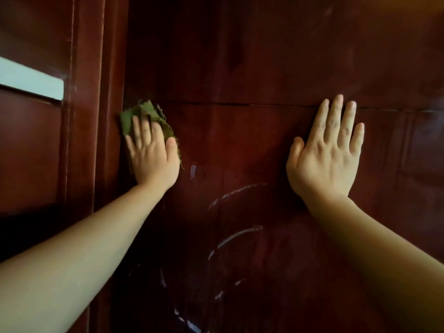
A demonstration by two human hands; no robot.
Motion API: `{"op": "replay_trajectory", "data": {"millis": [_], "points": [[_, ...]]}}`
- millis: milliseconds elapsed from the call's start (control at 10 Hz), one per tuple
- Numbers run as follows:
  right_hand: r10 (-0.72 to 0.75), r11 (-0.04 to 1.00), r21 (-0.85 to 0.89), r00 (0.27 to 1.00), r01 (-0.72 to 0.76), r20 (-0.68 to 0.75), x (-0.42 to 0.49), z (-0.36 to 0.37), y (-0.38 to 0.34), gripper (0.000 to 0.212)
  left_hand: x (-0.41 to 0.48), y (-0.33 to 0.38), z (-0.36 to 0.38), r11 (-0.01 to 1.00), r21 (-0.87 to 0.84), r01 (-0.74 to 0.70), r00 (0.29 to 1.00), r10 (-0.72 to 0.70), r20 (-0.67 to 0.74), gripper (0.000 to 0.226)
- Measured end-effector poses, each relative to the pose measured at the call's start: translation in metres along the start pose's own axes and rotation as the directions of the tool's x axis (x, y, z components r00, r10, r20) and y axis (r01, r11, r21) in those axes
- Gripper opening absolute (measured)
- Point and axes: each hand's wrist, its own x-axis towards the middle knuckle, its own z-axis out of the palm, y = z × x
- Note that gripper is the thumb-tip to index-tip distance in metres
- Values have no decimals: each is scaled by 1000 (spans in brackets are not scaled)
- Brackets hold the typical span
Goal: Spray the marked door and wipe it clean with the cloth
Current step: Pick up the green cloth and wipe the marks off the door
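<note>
Nearest, low on the dark red door (240, 68), pale curved chalk-like marks (234, 239), not yet wiped. Farther up at left, left hand (153, 155) pressed flat over a green cloth (146, 116), pinning it against the door beside the frame (96, 116). At right, well apart, right hand (326, 152) spread open and empty, braced on the panel. Cloth apparently thin, soft and light, frayed at the edges; probably best held bunched under palm and fingers, pressed firmly to stop slipping
</note>
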Motion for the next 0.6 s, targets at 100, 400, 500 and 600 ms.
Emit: {"op": "replay_trajectory", "data": {"millis": [100,400,500,600], "points": [[-11,1000,12,1000,11,20,-1,-1,-4,73,-6,53,-8,999,27,-22,999,21,26,71],[-95,979,182,996,94,-4,-3,-13,23,63,-62,182,-10,738,67,-672,740,673,13,69],[18,985,170,999,-22,28,-8,-4,-12,69,-17,140,-18,789,88,-608,792,610,1,72],[60,985,159,998,-64,27,-13,3,-35,72,38,86,-25,890,88,-448,893,451,-6,70]]}}
